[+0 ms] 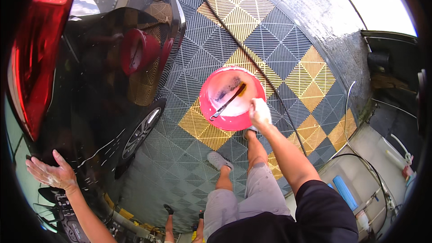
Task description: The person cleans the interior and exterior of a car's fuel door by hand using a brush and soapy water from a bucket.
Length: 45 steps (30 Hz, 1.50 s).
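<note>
A red plastic bucket (238,123) with whitish, sudsy liquid in it is in front of my legs. My right hand (260,113), coated in white foam, has its fingers curled at the bucket's right rim. Inside the bucket leans a long-handled brush (231,103), its hooked handle end near the lower left rim and its head partly in the suds. My left hand (52,172) is held out at the far left, fingers spread and palm bare apart from some foam. It appears in front of the glossy black car (91,108); contact cannot be judged.
The car's red tail light (40,50) and wheel (141,133) are at left. A dark hose (243,45) crosses the grey and yellow grid floor tiles (202,40). Another person's legs (169,222) show at the bottom. Pipes and a blue roll (345,192) are at lower right.
</note>
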{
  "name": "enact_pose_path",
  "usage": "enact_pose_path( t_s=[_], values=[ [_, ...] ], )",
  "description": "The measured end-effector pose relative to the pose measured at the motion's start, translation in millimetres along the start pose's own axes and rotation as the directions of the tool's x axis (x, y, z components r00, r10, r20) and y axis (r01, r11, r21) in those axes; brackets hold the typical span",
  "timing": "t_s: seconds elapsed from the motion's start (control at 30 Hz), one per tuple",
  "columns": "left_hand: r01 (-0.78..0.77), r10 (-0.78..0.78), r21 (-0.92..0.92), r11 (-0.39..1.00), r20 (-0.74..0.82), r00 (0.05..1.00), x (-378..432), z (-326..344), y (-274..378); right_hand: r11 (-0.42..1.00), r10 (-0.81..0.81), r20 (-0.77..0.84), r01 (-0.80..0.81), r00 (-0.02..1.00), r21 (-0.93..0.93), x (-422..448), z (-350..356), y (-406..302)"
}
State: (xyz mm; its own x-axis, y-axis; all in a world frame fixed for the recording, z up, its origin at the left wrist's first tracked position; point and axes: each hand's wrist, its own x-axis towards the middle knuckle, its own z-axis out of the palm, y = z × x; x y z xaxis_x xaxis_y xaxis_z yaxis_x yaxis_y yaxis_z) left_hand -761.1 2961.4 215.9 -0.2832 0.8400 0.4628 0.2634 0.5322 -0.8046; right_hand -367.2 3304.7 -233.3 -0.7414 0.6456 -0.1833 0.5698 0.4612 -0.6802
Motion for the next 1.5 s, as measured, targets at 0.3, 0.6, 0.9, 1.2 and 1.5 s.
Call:
enact_pose_path(
  t_s=[0.3, 0.6, 0.9, 1.2, 1.5],
  values=[
    [-0.220, 0.220, 0.067, 0.973, 0.004, 0.976, 13, 30, 7, -0.117, 0.793, 0.595, -0.925, 0.132, 0.362, 52, 216, 39],
    [-0.079, 0.081, -0.037, 0.996, 0.069, 0.994, 13, 0, 15, 0.427, 0.724, 0.532, -0.891, 0.439, 0.156, -2, 65, 48],
    [0.429, -0.133, -0.546, 0.719, 0.498, 0.857, 26, -56, 38, 1.000, -0.005, 0.605, -0.012, 0.796, 0.024, -74, -152, -210],
    [0.342, 0.476, 0.364, -0.867, 0.809, 0.346, -126, -134, 43, 0.970, -0.229, 0.613, 0.125, 0.757, 0.209, -233, -143, -474],
    [0.443, 0.181, 0.052, -0.895, 0.950, 0.254, -236, -156, -49, 0.929, -0.312, 0.677, 0.362, 0.666, 0.072, -285, -110, -552]
  ],
)
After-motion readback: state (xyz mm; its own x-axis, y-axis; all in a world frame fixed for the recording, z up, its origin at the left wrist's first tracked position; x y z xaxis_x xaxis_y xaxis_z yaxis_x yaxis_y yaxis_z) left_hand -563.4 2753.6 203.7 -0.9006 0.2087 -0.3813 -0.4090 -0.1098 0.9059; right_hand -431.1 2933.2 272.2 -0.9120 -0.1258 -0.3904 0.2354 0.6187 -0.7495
